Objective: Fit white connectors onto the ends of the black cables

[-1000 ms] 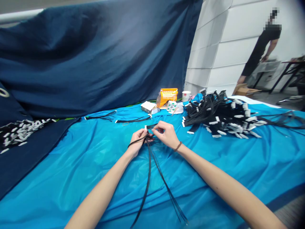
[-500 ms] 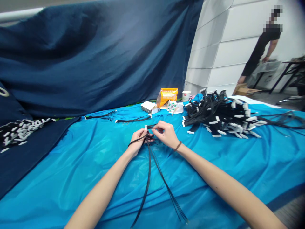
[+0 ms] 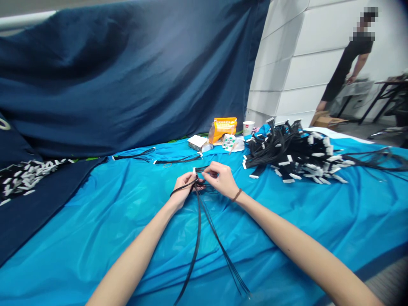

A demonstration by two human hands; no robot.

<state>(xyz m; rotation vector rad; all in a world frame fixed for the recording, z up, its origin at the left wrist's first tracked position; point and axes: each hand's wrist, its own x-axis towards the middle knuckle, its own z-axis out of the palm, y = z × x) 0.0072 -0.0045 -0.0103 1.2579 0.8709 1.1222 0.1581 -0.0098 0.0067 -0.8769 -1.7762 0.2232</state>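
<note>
In the middle of the head view, my left hand [image 3: 184, 189] is closed on a black wire harness [image 3: 198, 221] just below its white connector [image 3: 194, 170]. One black strand loops round the back of that hand. Close beside it on the right, my right hand [image 3: 221, 179] pinches thin black wires of the harness between thumb and fingers. Long black wires hang from between the hands toward me and fan out over the blue cloth. The exact wires in the right fingertips are too small to make out.
A large heap of black harnesses with white connectors [image 3: 306, 155] lies to the right, another pile [image 3: 30, 176] at far left. Behind my hands are two loose harnesses, a small box [image 3: 199, 143], an orange bag [image 3: 223, 129] and a paper cup [image 3: 248, 127]. A person [image 3: 349, 59] stands beyond.
Both hands keep nearly the same pose on the harness. The whole view has shifted very slightly; nothing was let go.
</note>
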